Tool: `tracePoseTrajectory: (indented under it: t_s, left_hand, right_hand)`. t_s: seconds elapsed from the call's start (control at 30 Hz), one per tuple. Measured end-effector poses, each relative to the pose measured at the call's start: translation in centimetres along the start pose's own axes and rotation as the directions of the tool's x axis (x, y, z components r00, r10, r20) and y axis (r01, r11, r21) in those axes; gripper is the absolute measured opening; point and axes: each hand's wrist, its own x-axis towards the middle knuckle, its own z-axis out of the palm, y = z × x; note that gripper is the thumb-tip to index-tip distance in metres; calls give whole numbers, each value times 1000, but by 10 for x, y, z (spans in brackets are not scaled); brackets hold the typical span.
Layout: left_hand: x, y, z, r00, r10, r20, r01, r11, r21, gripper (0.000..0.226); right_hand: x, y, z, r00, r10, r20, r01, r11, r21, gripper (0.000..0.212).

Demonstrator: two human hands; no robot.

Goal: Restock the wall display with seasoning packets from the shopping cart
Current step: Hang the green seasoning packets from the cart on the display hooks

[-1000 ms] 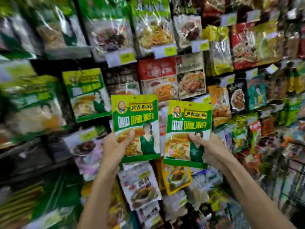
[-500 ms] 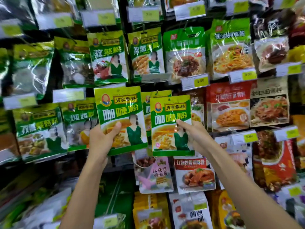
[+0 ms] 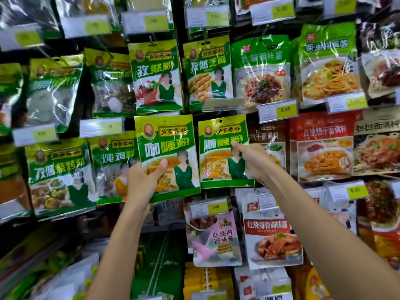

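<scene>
My left hand (image 3: 144, 180) grips the lower left corner of a green and yellow curry powder packet (image 3: 166, 148), thumb across its front. A second, matching curry packet (image 3: 218, 146) is pinched at its right edge by my right hand (image 3: 252, 160). Its punched hole sits just under a tilted clear price-tag holder (image 3: 223, 104) at the end of a display hook. I cannot tell whether the packet hangs on the hook. Both packets are upright in front of the wall display, side by side. No shopping cart shows.
The wall is packed with hanging seasoning packets: green cumin packets (image 3: 155, 76) above, red noodle sauce packets (image 3: 322, 146) to the right, a pink packet (image 3: 214, 237) below. Yellow price tags (image 3: 285, 109) stick out on hook ends. More packets hang low at the left.
Both hands have risen with their packets to the middle row of the wall. The right packet now sits higher, its hole just under the tilted tag holder.
</scene>
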Motion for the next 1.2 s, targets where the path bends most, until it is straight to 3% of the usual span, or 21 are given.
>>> tracePoseTrajectory:
  t_s: [0.23, 0.37, 0.43, 0.57, 0.67, 0.73, 0.8, 0.83, 0.87, 0.93, 1.0, 1.07, 1.13, 1.2]
  left_hand:
    - [6, -1, 1, 1000, 26, 12, -25, 1000, -12, 44]
    - [10, -1, 6, 999, 43, 7, -43, 999, -26, 13]
    - [11, 0, 9, 998, 55, 20, -54, 998, -35, 11]
    - [12, -1, 16, 994, 90, 55, -86, 993, -75, 33]
    - [11, -5, 22, 994, 78, 81, -69, 992, -110, 33]
    - [10, -9, 27, 994, 64, 92, -54, 993, -109, 36]
    - [8, -14, 33, 992, 56, 117, -42, 992, -118, 32]
    - [7, -15, 38, 990, 46, 135, -28, 991, -133, 31]
    - [5, -16, 43, 988, 28, 155, -5, 989, -145, 37]
    - [2, -16, 55, 983, -18, 181, 45, 988, -148, 50]
    - [-2, -15, 66, 980, -13, 200, 46, 986, -161, 39]
    - [-6, -12, 77, 973, 16, 229, 27, 983, -184, 34]
    - [-5, -11, 82, 973, 49, 227, -16, 990, -143, 45]
    - [2, -9, 81, 974, 182, 138, -184, 983, 6, 34]
  right_hand:
    - [11, 8, -2, 999, 48, -9, -47, 996, 73, 33]
    - [14, 8, -1, 999, 36, 1, -36, 999, 15, 37]
    - [17, 11, -1, 1000, 24, -12, -25, 999, -28, 40]
    - [21, 24, -3, 999, -39, 6, 40, 998, -44, 50]
    - [19, 37, -4, 988, -156, -15, 155, 986, -63, 44]
    - [10, 48, -5, 927, -315, -205, 285, 945, -162, 33]
    - [-4, 55, -5, 774, -482, -412, 416, 876, -244, 20]
    - [-10, 57, -3, 734, -525, -431, 463, 851, -248, 18]
    - [-14, 57, -1, 746, -541, -389, 493, 841, -224, 17]
    - [-21, 52, 7, 858, -482, -180, 469, 876, -111, 17]
    - [-22, 47, 15, 924, -382, -2, 382, 923, -49, 25]
    - [-24, 42, 20, 945, -326, 33, 328, 944, -46, 44]
    - [-27, 38, 19, 941, -338, 11, 338, 941, -7, 46]
    - [-26, 38, 14, 947, -321, -12, 322, 946, 32, 45]
